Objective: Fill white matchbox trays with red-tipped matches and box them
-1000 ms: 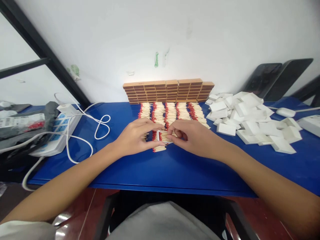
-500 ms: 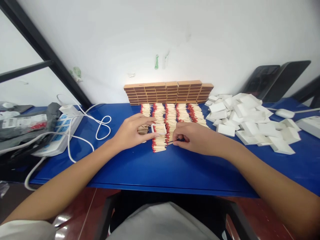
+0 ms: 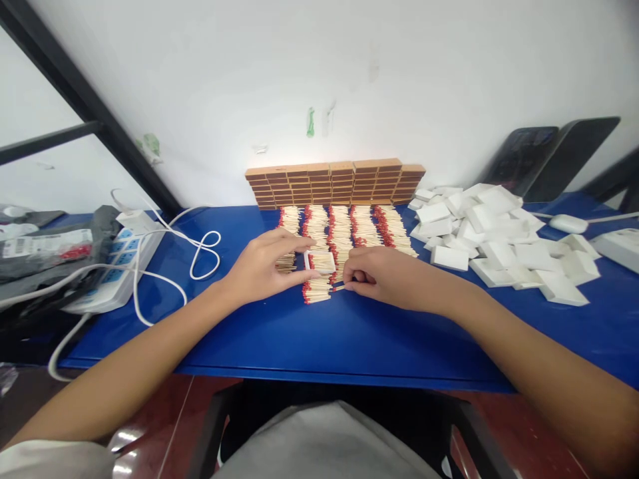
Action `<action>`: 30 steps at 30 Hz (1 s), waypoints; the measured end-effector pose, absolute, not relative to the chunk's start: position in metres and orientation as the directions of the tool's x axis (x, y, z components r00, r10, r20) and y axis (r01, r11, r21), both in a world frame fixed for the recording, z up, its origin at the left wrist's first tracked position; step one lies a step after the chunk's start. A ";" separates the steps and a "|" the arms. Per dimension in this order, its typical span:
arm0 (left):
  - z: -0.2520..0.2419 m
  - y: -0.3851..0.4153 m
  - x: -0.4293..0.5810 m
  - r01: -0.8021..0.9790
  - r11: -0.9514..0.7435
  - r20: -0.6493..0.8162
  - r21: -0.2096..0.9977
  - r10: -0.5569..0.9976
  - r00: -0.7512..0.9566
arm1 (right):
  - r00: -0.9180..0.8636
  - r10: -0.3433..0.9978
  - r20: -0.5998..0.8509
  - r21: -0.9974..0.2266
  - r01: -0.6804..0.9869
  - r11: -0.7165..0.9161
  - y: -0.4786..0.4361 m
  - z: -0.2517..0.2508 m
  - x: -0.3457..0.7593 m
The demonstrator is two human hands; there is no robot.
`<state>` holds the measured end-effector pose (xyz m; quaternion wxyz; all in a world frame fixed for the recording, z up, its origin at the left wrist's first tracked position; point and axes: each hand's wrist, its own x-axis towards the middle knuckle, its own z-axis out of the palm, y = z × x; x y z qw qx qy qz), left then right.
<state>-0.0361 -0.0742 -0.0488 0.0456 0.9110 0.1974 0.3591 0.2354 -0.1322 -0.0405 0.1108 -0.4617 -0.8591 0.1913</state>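
Note:
Between the thumb and fingers of my left hand [image 3: 267, 265] is a small white matchbox tray [image 3: 326, 262] with red-tipped matches lying in it. The tray sits over one of several columns of matches [image 3: 316, 290] on the blue table. Just right of it, my right hand [image 3: 378, 274] is pinched at the near end of the neighbouring column [image 3: 339, 226], holding one or more matches [image 3: 338, 288] by the pale end, red tips pointing left. Its curled fingers hide how many.
Stacked matchboxes [image 3: 339, 185] line the wall behind the columns. A heap of white trays [image 3: 499, 233] lies to the right, near two dark phones [image 3: 524, 159]. At left are a power strip [image 3: 117, 266], a white cable [image 3: 204, 249] and a grey plastic package [image 3: 54, 246].
The tray in my left hand has shifted very slightly right and is tipped a little differently. My right hand stays pinched at almost the same spot.

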 end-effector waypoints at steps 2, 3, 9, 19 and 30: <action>-0.049 -0.074 -0.036 0.327 -0.919 0.636 0.222 0.391 0.665 | -0.545 0.839 -0.002 -0.427 0.759 0.492 -0.134 -0.040 0.235; -0.049 -0.074 -0.036 0.328 -0.918 0.636 0.221 0.391 0.666 | -0.545 0.838 -0.016 -0.431 0.760 0.486 -0.134 -0.039 0.236; -0.050 -0.073 -0.037 0.340 -0.915 0.617 0.218 0.399 0.679 | -0.551 0.831 -0.069 -0.503 0.739 0.449 -0.138 -0.029 0.243; -0.052 -0.079 -0.032 0.300 -0.922 0.615 0.246 0.388 0.687 | -0.454 0.859 0.237 -0.583 0.641 0.499 -0.137 -0.032 0.234; -0.053 -0.082 -0.030 0.287 -0.925 0.623 0.249 0.379 0.684 | -0.435 0.818 0.376 -0.493 0.654 0.574 -0.137 -0.044 0.224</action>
